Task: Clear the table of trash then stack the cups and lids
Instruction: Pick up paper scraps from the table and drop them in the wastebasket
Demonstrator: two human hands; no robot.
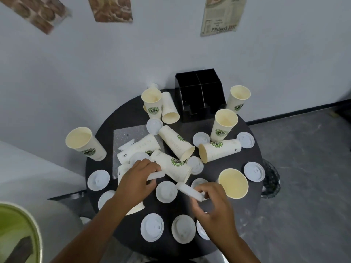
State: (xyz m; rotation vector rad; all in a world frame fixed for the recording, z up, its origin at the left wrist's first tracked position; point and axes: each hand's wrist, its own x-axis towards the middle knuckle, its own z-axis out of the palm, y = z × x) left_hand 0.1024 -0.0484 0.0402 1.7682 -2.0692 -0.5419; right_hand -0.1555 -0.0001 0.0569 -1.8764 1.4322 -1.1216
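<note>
Head view, contents of the round dark table [252, 188], listed by clock position from its centre.

Your left hand [135, 180], at 7 o'clock: fingers curled round a white scrap strip [156, 175], which touches the side of a toppled cup [173, 166].

Your right hand [214, 202], at 5 o'clock: fingertips pinch a second white strip [190, 191], held tilted above the lids.

Cups, upright: one at 9 o'clock on the table's edge [85, 143]; one at 12 o'clock [152, 103]; one at 1 o'clock [238, 98]; one at 2 o'clock [224, 124]; one at 4 o'clock [233, 183], just beside your right hand.

Cups, lying: one at 12 o'clock [170, 111]; one at centre [176, 143]; one at 3 o'clock [218, 149]; a crowded heap at 9 o'clock [139, 149] over a grey mat [123, 135], partly hidden by your left hand.

Lids, flat and scattered: 8 o'clock [98, 180]; centre [166, 191]; 6 o'clock, a pair [152, 227] and [183, 228]; 3 o'clock [254, 171]; 2 o'clock [245, 139]; others lie between the fallen cups.

Black divided holder [199, 95], at 12 o'clock against the wall.

Green-rimmed bin [19, 232], at 8 o'clock, off the table.

Dark mesh basket [271, 179], at 3 o'clock, on the floor.
</note>
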